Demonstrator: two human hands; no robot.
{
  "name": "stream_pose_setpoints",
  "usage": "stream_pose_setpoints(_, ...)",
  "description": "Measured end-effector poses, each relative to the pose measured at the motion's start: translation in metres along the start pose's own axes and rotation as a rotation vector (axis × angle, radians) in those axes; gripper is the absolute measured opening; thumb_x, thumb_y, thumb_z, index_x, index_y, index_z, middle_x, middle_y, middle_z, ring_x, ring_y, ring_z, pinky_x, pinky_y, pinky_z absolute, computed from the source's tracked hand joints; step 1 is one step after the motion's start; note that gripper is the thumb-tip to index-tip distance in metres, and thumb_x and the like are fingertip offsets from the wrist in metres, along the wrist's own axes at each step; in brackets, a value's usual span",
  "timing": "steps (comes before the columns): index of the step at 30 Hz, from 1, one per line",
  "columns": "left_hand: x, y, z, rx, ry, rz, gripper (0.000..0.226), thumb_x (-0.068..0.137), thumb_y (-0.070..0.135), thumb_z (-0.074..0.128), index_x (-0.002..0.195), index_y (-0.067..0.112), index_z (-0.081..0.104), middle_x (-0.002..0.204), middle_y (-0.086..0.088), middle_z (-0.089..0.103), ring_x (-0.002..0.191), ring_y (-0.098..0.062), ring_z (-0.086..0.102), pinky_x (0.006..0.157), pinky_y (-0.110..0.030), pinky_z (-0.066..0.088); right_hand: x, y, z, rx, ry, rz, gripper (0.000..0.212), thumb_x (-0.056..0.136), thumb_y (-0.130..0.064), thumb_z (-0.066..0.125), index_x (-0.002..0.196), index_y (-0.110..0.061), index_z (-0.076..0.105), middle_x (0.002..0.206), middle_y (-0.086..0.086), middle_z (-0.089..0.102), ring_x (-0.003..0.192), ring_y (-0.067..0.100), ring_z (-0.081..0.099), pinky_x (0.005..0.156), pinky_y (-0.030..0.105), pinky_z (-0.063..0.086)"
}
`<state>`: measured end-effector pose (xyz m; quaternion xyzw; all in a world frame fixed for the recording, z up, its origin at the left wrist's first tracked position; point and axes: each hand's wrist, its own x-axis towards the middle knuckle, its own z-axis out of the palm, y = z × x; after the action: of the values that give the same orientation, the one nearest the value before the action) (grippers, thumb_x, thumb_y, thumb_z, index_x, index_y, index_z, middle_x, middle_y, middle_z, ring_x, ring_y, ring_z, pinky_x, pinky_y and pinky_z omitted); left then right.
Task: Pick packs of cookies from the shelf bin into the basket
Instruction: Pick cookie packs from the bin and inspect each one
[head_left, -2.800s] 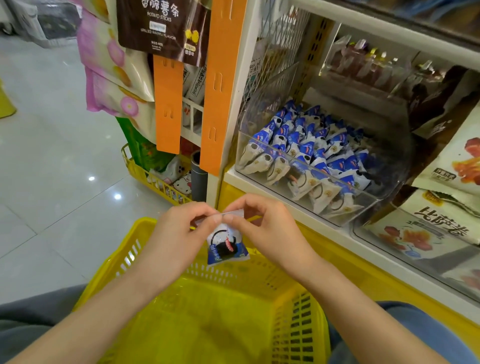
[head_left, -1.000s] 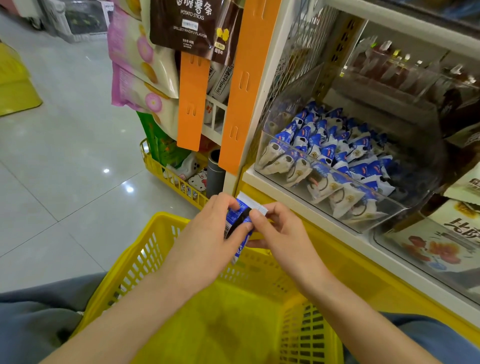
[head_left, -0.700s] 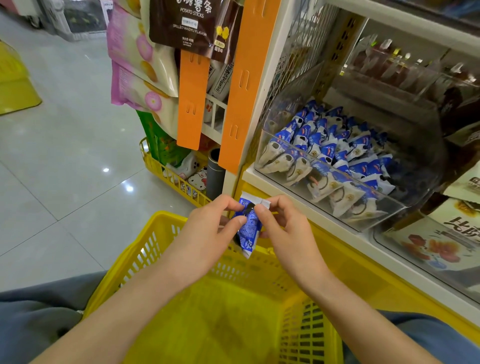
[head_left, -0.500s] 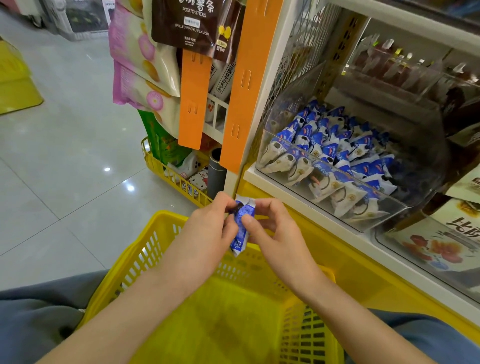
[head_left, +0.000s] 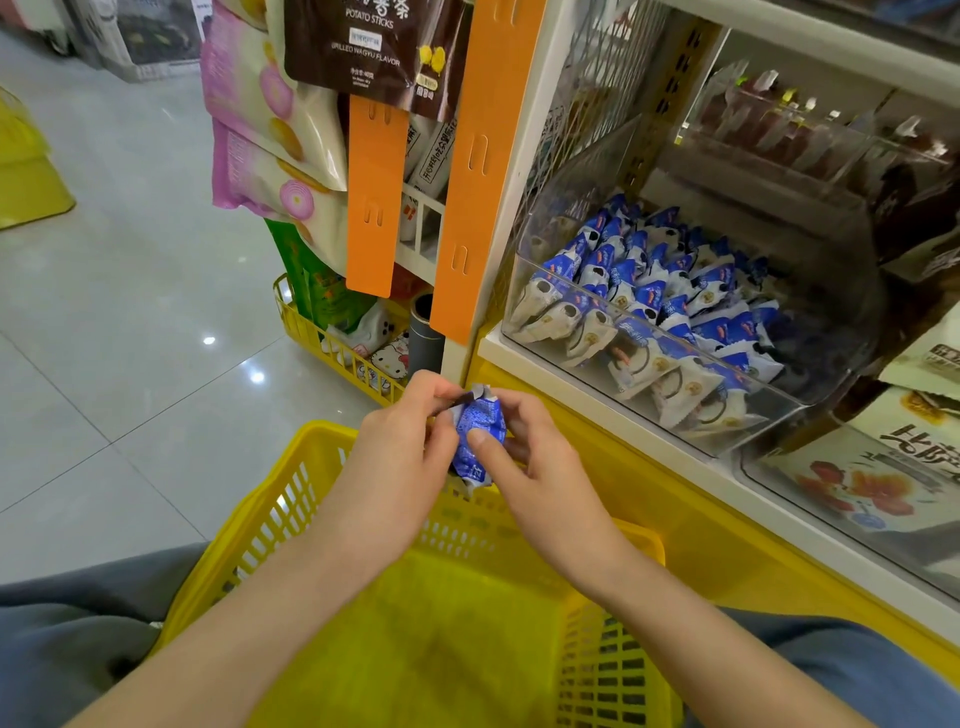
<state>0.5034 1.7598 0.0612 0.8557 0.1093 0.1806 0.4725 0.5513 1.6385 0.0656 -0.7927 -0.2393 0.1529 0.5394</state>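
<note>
Left grip (head_left: 400, 460) and right grip (head_left: 543, 470) pinch one cookie pack (head_left: 480, 427) between them above the basket (head_left: 319, 432).

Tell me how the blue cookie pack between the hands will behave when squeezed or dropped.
The cookie pack looks soft-skinned: its film creases where the left hand and right hand pinch it. It is probably light, since fingertips alone hold it. The glossy film may be slippery.

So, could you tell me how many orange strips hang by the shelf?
2: a shorter strip below the brown bag, and a longer strip right of it against the shelf post. More could hang out of frame.
</note>
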Motion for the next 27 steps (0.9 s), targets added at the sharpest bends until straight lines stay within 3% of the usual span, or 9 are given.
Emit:
stream_pose_setpoints(2,0.0,0.003,0.001,-0.075,-0.016,-0.037,0.021,0.091,0.01,0.052,0.101,0.029,0.051,0.097,0.016,0.062,0.084,0.008,0.06,0.063,-0.003,0.044,0.001,0.001,-0.001,0.027,0.044,0.005,0.031,0.092,-0.019,0.055,0.122,-0.019,0.047,0.111,-0.007,0.062,0.094,-0.005,0.06,0.08,0.014,0.05)
stream_pose_setpoints(5,-0.004,0.006,0.004,-0.12,-0.05,-0.051,0.03,0.087,0.004,0.054,0.102,0.03,0.049,0.097,0.019,0.059,0.084,0.006,0.06,0.061,-0.006,0.046,0.003,0.002,-0.004,0.07,0.081,0.025,0.03,0.091,-0.016,0.054,0.12,-0.019,0.047,0.111,-0.005,0.063,0.096,0.006,0.063,0.085,0.027,0.053)
stream_pose_setpoints(7,-0.005,0.007,0.004,-0.142,-0.049,-0.042,0.035,0.086,-0.001,0.052,0.102,0.03,0.049,0.096,0.018,0.059,0.083,0.004,0.061,0.062,-0.01,0.049,0.004,0.001,-0.004,0.079,0.072,0.019,0.029,0.091,-0.017,0.055,0.119,-0.021,0.047,0.111,-0.007,0.062,0.096,0.005,0.062,0.085,0.025,0.052)
stream_pose_setpoints(10,-0.002,0.007,0.001,-0.221,-0.027,-0.091,0.04,0.087,-0.006,0.047,0.097,0.032,0.05,0.096,0.016,0.064,0.08,0.002,0.065,0.067,-0.018,0.054,0.005,-0.001,-0.006,0.07,0.035,-0.021,0.028,0.09,-0.02,0.057,0.114,-0.032,0.047,0.111,-0.018,0.057,0.092,-0.007,0.057,0.077,0.012,0.048)
stream_pose_setpoints(14,0.008,0.011,-0.004,-0.642,-0.055,-0.38,0.029,0.093,0.001,0.041,0.09,0.024,0.059,0.078,0.008,0.07,0.066,-0.005,0.068,0.052,-0.02,0.052,0.006,-0.002,-0.009,0.025,-0.077,-0.051,0.039,0.092,-0.019,0.053,0.13,-0.028,0.045,0.126,-0.009,0.053,0.1,-0.003,0.056,0.076,0.009,0.046)
stream_pose_setpoints(16,0.012,0.013,-0.005,-0.766,-0.102,-0.508,0.018,0.095,0.017,0.042,0.09,0.021,0.059,0.082,0.001,0.069,0.07,-0.009,0.069,0.057,-0.026,0.055,0.006,-0.002,-0.01,0.0,-0.118,-0.058,0.045,0.094,-0.017,0.05,0.136,-0.027,0.04,0.132,-0.007,0.047,0.11,0.0,0.052,0.084,0.012,0.047)
stream_pose_setpoints(20,0.003,0.009,-0.003,-0.678,-0.223,-0.443,0.026,0.085,0.03,0.059,0.111,0.028,0.057,0.102,0.002,0.07,0.093,-0.011,0.068,0.079,-0.031,0.056,0.004,-0.001,-0.01,-0.09,-0.083,-0.075,0.056,0.085,-0.021,0.064,0.134,-0.032,0.039,0.13,-0.012,0.045,0.11,-0.001,0.049,0.091,0.018,0.046)
stream_pose_setpoints(23,0.002,0.012,-0.002,-0.665,-0.169,-0.449,0.022,0.086,0.018,0.06,0.103,0.032,0.061,0.087,0.005,0.072,0.081,-0.008,0.069,0.069,-0.023,0.056,0.007,-0.002,-0.011,-0.068,-0.07,-0.045,0.069,0.074,-0.024,0.075,0.13,-0.036,0.037,0.124,-0.021,0.049,0.099,-0.005,0.051,0.078,0.01,0.045)
stream_pose_setpoints(27,0.009,0.016,-0.003,-0.674,-0.084,-0.558,0.015,0.089,0.008,0.053,0.095,0.017,0.064,0.087,-0.01,0.068,0.077,-0.022,0.062,0.078,-0.038,0.05,0.013,-0.004,-0.018,-0.001,-0.096,0.012,0.053,0.077,-0.018,0.073,0.122,-0.032,0.048,0.112,-0.016,0.059,0.085,-0.003,0.058,0.077,0.019,0.051)
